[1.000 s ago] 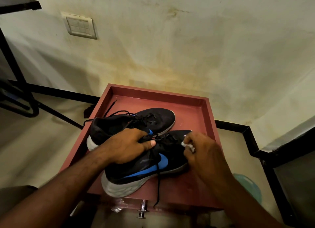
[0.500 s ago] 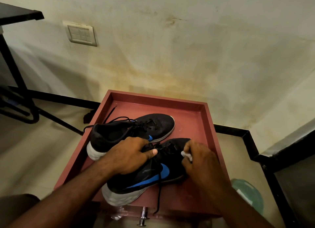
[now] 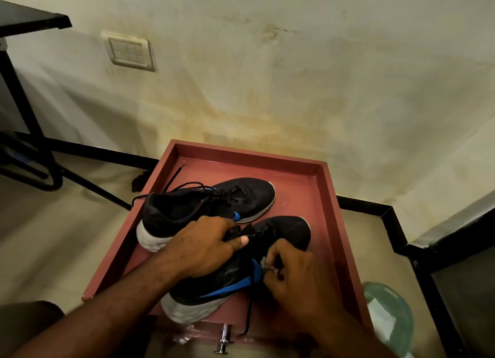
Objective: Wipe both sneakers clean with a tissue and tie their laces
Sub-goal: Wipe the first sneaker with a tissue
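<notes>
The right hand (image 3: 292, 274) has slid its pinched tissue (image 3: 265, 264) back from the toe to the blue-swooshed side of the near sneaker (image 3: 241, 266) at the red tray's (image 3: 345, 239) front edge — wiping continues — while the left hand (image 3: 203, 247) grips its laced top; the far sneaker (image 3: 214, 202) lies behind, laces (image 3: 174, 175) untied.
</notes>
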{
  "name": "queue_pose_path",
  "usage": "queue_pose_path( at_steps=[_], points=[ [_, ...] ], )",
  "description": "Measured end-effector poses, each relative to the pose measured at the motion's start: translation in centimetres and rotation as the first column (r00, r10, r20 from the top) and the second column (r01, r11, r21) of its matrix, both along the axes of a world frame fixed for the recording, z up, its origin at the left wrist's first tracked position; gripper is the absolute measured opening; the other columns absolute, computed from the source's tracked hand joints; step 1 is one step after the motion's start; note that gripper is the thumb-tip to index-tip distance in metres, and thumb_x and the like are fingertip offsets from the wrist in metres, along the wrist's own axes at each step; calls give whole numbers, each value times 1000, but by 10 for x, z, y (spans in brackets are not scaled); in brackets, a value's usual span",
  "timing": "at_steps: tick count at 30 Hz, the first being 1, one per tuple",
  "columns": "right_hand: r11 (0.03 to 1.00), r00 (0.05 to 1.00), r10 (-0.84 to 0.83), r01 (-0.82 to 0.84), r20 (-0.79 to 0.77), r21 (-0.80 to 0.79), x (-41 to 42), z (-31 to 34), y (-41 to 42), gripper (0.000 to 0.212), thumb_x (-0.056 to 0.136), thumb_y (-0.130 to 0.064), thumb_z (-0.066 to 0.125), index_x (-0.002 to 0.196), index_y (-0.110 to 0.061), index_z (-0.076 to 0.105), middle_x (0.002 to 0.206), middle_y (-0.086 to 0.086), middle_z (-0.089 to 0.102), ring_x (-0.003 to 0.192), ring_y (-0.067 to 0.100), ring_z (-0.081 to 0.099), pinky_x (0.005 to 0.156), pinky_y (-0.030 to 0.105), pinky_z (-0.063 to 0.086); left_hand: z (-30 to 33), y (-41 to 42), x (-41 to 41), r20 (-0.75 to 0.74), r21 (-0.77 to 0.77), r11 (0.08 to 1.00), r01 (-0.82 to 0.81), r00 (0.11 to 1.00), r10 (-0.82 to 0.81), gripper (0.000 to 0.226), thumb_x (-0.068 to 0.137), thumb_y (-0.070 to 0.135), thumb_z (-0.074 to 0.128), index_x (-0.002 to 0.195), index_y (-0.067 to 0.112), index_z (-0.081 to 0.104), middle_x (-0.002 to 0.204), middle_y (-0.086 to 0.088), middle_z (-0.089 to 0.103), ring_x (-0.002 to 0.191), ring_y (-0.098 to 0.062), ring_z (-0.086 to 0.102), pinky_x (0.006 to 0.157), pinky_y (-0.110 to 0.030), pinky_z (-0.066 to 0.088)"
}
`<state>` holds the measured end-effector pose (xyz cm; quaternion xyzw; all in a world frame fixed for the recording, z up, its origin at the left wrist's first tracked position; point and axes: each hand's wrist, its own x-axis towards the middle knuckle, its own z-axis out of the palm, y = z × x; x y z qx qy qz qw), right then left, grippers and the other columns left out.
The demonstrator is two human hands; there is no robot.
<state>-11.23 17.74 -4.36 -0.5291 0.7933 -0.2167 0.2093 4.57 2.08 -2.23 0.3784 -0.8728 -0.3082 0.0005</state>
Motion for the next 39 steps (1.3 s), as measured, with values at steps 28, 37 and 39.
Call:
queue_pose_path(
  at_steps=[28,37,39],
  points=[
    [979,924,-201,180,-325,-93,-36,5,-17,16,93,-14,69,89,-25,58,84,-6,63,73,11,59,62,19,42,1,2,1,20,-48,998,32,999,-31,45,95,66,48,120,33,65,109,9,73,100,-17,69,90,-44,56],
    [976,990,-143,140,-6,-167,-30,13,-6,20,86,-18,77,80,-32,64,73,-12,69,61,3,66,60,34,59,8,-5,10,-125,111,993,30,992,-16,36,94,63,56,110,34,68,103,11,73,93,-6,70,88,-41,60],
    [939,964,-261,241,-54,-247,-48,20,-6,21,82,-19,80,81,-33,65,73,-14,69,65,1,66,62,31,58,14,-7,17,-173,85,995,48,984,-33,39,95,61,57,122,35,64,111,15,71,99,-1,69,91,-37,59]
  ],
)
